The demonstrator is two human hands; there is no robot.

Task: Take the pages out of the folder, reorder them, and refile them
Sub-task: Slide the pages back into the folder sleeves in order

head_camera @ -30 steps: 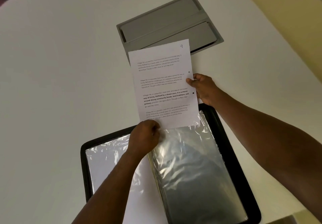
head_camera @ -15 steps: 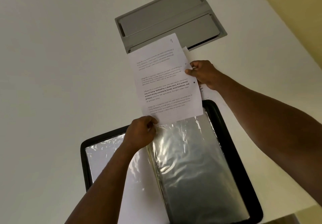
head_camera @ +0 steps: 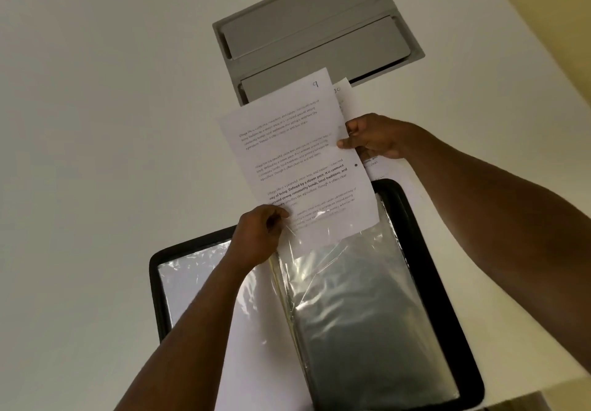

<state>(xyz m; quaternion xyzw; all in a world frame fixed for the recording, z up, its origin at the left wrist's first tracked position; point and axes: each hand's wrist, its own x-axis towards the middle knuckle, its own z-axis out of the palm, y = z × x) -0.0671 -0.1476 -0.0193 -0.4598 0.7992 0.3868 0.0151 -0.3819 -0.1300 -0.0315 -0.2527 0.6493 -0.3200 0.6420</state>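
White table [head_camera: 112, 123] under everything, folder [head_camera: 428, 250] open on it. My left hand [head_camera: 256, 238] pinches the sleeve [head_camera: 351, 298] mouth, my right hand [head_camera: 374, 137] grips the page [head_camera: 297, 155], bottom edge just inside the sleeve. Another sheet [head_camera: 343, 94] lies beyond the folder; refiling looks unfinished.

A page [head_camera: 297, 161] sticks out of the folder's [head_camera: 425, 250] right sleeve [head_camera: 358, 314].

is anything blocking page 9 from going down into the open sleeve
Nothing visible does. The page already has its bottom edge inside the sleeve mouth, which the left hand holds open; the right hand grips the page's edge.
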